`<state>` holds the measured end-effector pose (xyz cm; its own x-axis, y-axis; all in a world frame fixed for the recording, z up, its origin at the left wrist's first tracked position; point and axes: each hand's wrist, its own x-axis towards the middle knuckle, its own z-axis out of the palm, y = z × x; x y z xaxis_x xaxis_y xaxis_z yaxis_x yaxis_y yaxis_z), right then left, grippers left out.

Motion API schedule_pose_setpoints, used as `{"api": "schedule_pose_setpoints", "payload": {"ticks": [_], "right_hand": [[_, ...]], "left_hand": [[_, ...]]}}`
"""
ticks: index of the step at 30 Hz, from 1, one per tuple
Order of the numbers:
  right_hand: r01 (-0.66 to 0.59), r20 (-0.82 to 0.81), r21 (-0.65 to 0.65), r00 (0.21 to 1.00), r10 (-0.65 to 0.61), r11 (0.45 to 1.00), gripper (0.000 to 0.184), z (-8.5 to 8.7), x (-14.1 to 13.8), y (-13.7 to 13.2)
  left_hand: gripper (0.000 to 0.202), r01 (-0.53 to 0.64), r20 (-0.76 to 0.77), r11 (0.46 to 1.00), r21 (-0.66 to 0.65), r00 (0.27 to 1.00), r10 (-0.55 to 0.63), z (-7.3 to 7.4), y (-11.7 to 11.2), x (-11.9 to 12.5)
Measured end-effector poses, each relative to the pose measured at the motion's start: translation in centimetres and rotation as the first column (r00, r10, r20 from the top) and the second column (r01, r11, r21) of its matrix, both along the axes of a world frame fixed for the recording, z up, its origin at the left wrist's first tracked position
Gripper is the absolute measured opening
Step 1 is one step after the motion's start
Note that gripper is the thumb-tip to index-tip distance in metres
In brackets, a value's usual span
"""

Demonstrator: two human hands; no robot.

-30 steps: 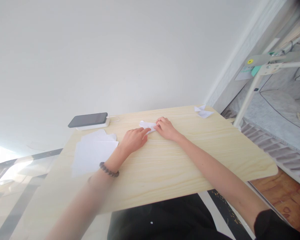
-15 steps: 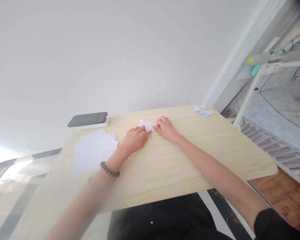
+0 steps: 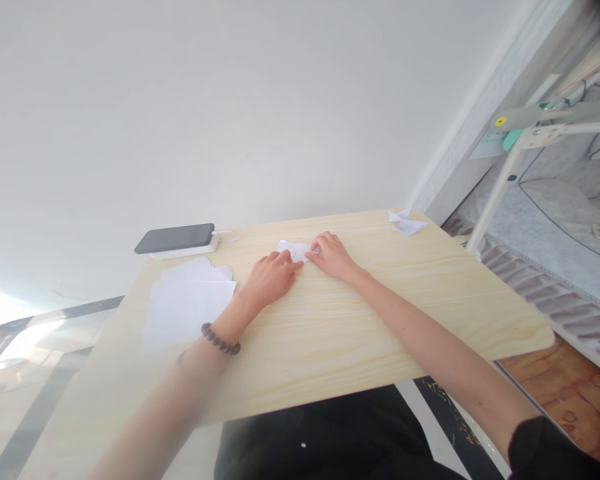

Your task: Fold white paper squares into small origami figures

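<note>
A small folded piece of white paper lies on the light wooden table near its far edge. My left hand, with a bead bracelet on the wrist, has its fingers curled and its fingertips pressed on the paper's near left side. From the right, my right hand pinches the paper's right end with fingers closed. The paper's right part is hidden under my fingers.
A loose stack of white sheets lies at the left of the table. A dark phone rests on a white power bank with a cable at the far left. Another folded paper piece sits at the far right corner. A white lamp stand rises on the right.
Both hands have stayed on the folded paper with only slight finger shifts; the paper's left flap has lifted a little.
</note>
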<state>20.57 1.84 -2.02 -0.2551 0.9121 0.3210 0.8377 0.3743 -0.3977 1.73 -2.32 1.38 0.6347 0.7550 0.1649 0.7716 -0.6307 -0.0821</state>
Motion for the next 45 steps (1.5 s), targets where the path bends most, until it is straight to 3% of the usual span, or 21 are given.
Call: {"api": "schedule_pose_setpoints", "payload": {"ticks": [7,16,23,33,40,45], "right_hand": [[-0.058,-0.051,-0.012,0.997,0.058,0.998,0.033,-0.2,0.3,0.0],[-0.105,-0.162,-0.120,0.983,0.085,0.987,0.030,0.8,0.6,0.1],[-0.155,-0.193,-0.122,0.973,0.130,0.980,0.041,0.3,1.0,0.6],[-0.150,-0.170,-0.076,0.976,0.136,0.986,0.038,-0.1,1.2,0.8],[-0.082,-0.040,-0.017,0.996,0.081,0.997,0.027,-0.1,0.6,0.2],[-0.040,0.035,0.003,0.999,0.040,0.999,0.039,-0.2,0.0,-0.2]], "left_hand": [[0.035,0.006,0.022,1.000,0.015,1.000,-0.007,-0.1,0.0,0.0],[0.034,0.004,0.018,1.000,-0.007,1.000,-0.004,-0.2,0.1,-0.1],[0.033,0.005,0.021,1.000,0.004,1.000,-0.005,-0.1,0.0,0.0],[0.030,-0.001,0.110,0.997,-0.076,0.994,0.009,0.0,0.2,-0.8],[0.031,0.013,0.127,0.996,-0.090,0.992,-0.002,0.0,0.3,-0.9],[0.031,0.019,0.111,0.997,-0.074,0.994,-0.010,0.0,0.2,-0.9]]}}
